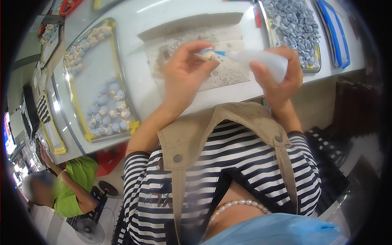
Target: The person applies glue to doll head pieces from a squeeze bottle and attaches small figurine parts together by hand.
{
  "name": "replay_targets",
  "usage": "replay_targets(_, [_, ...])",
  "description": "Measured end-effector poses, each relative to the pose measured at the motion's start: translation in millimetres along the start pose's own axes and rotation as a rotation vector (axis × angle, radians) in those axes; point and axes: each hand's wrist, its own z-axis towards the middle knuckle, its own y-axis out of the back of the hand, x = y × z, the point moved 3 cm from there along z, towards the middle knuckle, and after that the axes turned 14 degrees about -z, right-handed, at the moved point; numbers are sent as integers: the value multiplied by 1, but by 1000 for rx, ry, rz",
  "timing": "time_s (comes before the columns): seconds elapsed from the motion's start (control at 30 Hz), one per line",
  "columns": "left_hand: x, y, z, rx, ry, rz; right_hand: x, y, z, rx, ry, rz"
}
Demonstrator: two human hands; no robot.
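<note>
The small piece (210, 56) is a roundish, cream-and-pale bit, partly hidden by the fingers, its finer shape too small to tell; it is held above a cardboard sheet (222, 75) on the bench (145, 87). The left hand (185, 73) is nearly closed, pinching the piece between thumb and fingertips. The right hand (295, 73) is wrapped around a translucent white squeeze bottle (267, 63) at the piece's three o'clock, tilted almost flat, its blue nozzle (220, 53) pointing toward nine o'clock right at the piece; whether the two touch cannot be told. The cardboard is speckled with brown stains, with a raised flap along its twelve o'clock edge, and the left hand covers part of it. Around nine o'clock from the piece lies a metal-rimmed tray (122, 67) with yellow tape, carrying cream-and-blue little figures (108, 110) in one cluster at its twelve o'clock end and another at its six o'clock end. Between two and three o'clock a second tray (312, 70) is heaped with curved grey-blue pieces (292, 30); past it, toward three o'clock, is a blue-edged tray (346, 61). A person in green (77, 183) sits between seven and eight o'clock.
</note>
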Motion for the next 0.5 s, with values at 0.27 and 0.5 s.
replay_targets(0.27, [-5, -4, -2, 12, 44, -202, -3, 7, -3, -12, -74, 92])
replay_targets(0.5, [1, -1, 0, 20, 73, -227, -7, 4, -5, -3, -92, 72])
